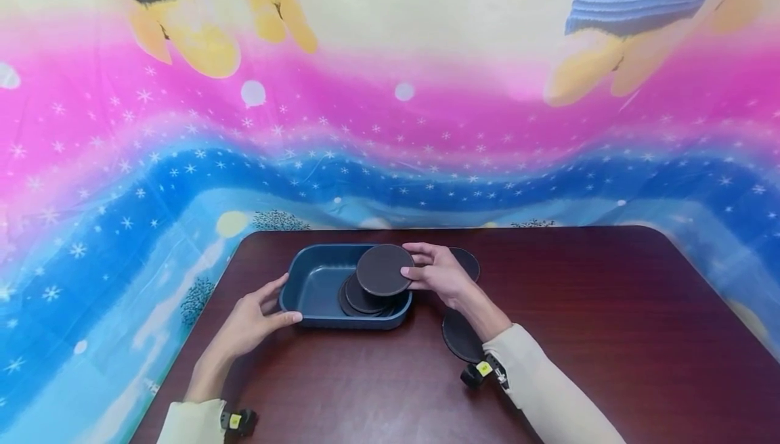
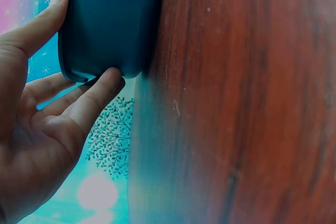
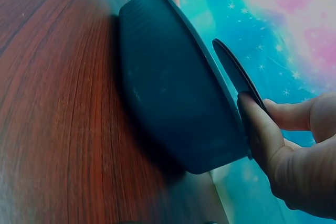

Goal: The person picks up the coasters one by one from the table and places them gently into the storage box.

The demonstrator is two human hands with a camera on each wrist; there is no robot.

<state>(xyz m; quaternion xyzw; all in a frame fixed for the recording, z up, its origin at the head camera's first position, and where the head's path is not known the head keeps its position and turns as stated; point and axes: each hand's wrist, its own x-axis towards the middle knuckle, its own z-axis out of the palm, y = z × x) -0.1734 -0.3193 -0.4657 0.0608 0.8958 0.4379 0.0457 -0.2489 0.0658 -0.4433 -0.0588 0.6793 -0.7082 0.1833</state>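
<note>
A dark blue rectangular tray [image 1: 305, 271] stands on the dark wooden table [image 1: 609, 336]. My left hand [image 1: 258, 319] holds its near left corner, thumb along the front wall and fingers at the rim [image 2: 100, 30]. My right hand [image 1: 435, 271] pinches a dark round disc [image 1: 384, 269] by its edge and holds it just above the tray's right half. Two or more discs [image 1: 364, 297] lie stacked inside the tray. In the right wrist view the held disc [image 3: 236, 74] stands clear of the tray's rim [image 3: 173, 93].
Another disc [image 1: 466, 262] lies on the table behind my right hand, and one more disc [image 1: 461, 337] lies under my right forearm. A colourful cloth [image 1: 390, 126] hangs behind the table and around its far edge.
</note>
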